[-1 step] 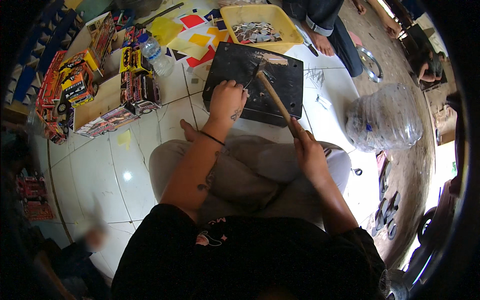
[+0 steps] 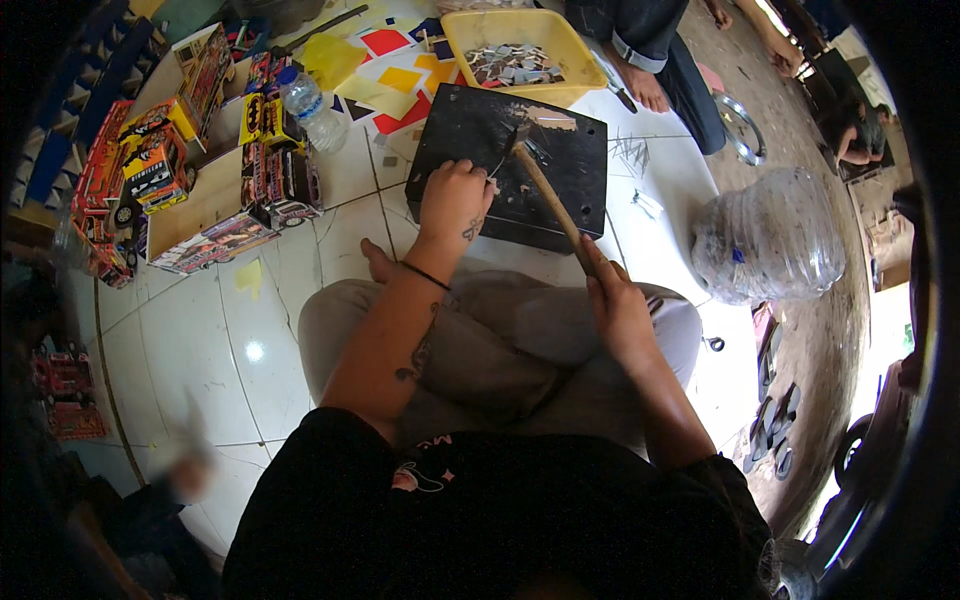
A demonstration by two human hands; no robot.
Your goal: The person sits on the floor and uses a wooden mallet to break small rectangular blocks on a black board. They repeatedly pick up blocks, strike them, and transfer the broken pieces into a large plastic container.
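Observation:
My right hand (image 2: pixel 620 305) is closed round the lower end of a hammer's wooden handle (image 2: pixel 553 198). The hammer's dark head rests over the middle of a black, flat-topped block (image 2: pixel 570 215) in front of my crossed legs. At the block's left side my left hand (image 2: pixel 456 200) is closed, fingertips pinching a thin metal wire (image 2: pixel 499 168). The wire's far end reaches toward the hammer head; the fingers hide its near end. A few small metal bits and a brownish worn patch (image 2: pixel 540 118) lie on the block's top.
Beyond the block stands a yellow tub (image 2: pixel 575 75) of small metal pieces. Loose thin wires (image 2: pixel 630 152) lie to its right, near another person's bare foot (image 2: pixel 648 90). Toy trucks (image 2: pixel 215 225) and a water bottle (image 2: pixel 312 115) stand left; a big clear plastic container (image 2: pixel 770 240) is right.

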